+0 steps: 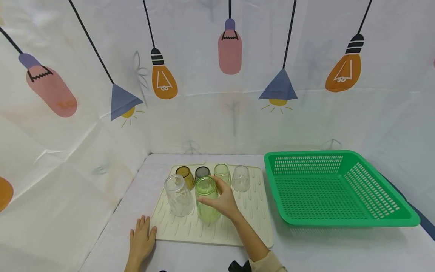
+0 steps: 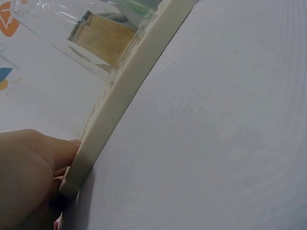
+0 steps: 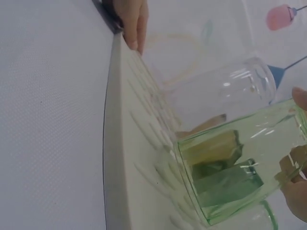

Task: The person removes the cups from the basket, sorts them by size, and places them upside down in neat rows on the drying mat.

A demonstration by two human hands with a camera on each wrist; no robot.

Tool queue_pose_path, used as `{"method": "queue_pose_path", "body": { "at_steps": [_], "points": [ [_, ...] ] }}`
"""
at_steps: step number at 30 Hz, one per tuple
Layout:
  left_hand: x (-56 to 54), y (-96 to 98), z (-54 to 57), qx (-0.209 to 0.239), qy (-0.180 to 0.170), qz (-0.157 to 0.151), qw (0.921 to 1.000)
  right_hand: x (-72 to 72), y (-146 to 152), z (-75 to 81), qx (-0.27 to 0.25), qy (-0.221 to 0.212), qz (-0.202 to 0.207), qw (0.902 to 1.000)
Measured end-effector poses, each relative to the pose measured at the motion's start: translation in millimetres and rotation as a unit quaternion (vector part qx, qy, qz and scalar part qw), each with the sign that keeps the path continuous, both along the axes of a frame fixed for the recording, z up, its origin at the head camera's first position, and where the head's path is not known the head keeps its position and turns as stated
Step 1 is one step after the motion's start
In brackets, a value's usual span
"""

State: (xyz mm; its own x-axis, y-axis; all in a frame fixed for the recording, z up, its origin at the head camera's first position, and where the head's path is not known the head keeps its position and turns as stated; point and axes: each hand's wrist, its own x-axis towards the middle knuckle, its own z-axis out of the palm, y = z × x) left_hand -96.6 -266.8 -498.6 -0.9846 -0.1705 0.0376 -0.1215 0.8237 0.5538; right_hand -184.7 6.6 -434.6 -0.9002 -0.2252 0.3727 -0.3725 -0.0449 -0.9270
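Note:
My right hand (image 1: 224, 202) grips the upper part of a tall green glass (image 1: 206, 211), thumb at the near left and fingers round the far side. The glass stands on a cream drying mat (image 1: 183, 231), seemingly upside down. Beside it to the left is a tall clear glass (image 1: 180, 200). Behind them stand several shorter glasses: an amber glass (image 1: 185, 176), a grey glass (image 1: 202, 172), a pale green glass (image 1: 222, 172) and a small clear glass (image 1: 241, 179). At the mat's front left corner, my left hand (image 1: 142, 240) lies with fingers straight, touching the edge.
On the right of the table stands a green plastic basket (image 1: 353, 223) with perforated sides. A white cloth (image 1: 210, 124) printed with lamps hangs behind and to the left. White covering (image 1: 190, 260) lies over the table.

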Motion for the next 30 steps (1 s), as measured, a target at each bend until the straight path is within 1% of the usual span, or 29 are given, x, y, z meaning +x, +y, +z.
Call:
{"method": "queue_pose_path", "body": {
  "at_steps": [2,5,6,7,8,10,13,14,18,19,23,28,30],
  "points": [
    [0.2,-0.3,-1.5,0.000,0.007,-0.001,1.0000,-5.1,-2.1,-10.3,-0.002,0.001,0.000,1.0000],
    [0.8,-1.1,-7.5,0.008,0.038,-0.003,0.9992,-5.0,-4.0,-11.6,-0.001,0.003,0.007,1.0000],
    [1.0,-1.9,-10.1,0.008,0.051,-0.004,0.9987,-4.4,-4.5,-11.0,-0.001,0.004,0.008,1.0000],
    [1.2,-2.1,-14.2,0.006,0.073,-0.004,0.9973,-3.5,-5.0,-9.6,-0.002,0.005,0.011,0.9999],
    [1.3,-2.6,-16.4,0.008,0.085,-0.005,0.9963,-1.2,-5.1,-5.7,-0.001,0.009,0.013,0.9999],
    [1.6,-3.0,-18.7,0.012,0.098,-0.005,0.9951,2.7,-5.3,1.9,-0.002,0.008,0.016,0.9998],
    [1.9,-2.4,-15.1,0.011,0.080,-0.004,0.9967,7.9,-5.4,13.5,-0.001,0.010,0.019,0.9998],
    [1.7,-2.5,-11.7,0.016,0.060,-0.005,0.9981,9.0,-5.5,16.1,0.001,0.011,0.019,0.9998],
    [0.6,-1.4,-4.5,0.012,0.011,-0.001,0.9999,8.8,-7.3,17.9,0.003,0.012,0.020,0.9997],
    [0.4,-1.2,-3.7,0.011,0.006,-0.001,0.9999,8.5,-7.8,17.7,0.004,0.013,0.020,0.9997],
    [-0.3,-0.9,-3.0,0.007,-0.004,0.002,1.0000,7.8,-10.0,17.5,0.005,0.013,0.023,0.9996],
    [0.1,0.5,-1.5,0.008,-0.003,0.003,1.0000,6.4,-11.4,16.2,0.009,0.016,0.022,0.9996],
    [0.3,0.8,-1.2,0.008,-0.001,0.003,1.0000,3.7,-12.1,12.5,0.010,0.022,0.020,0.9995]
  ]
}}
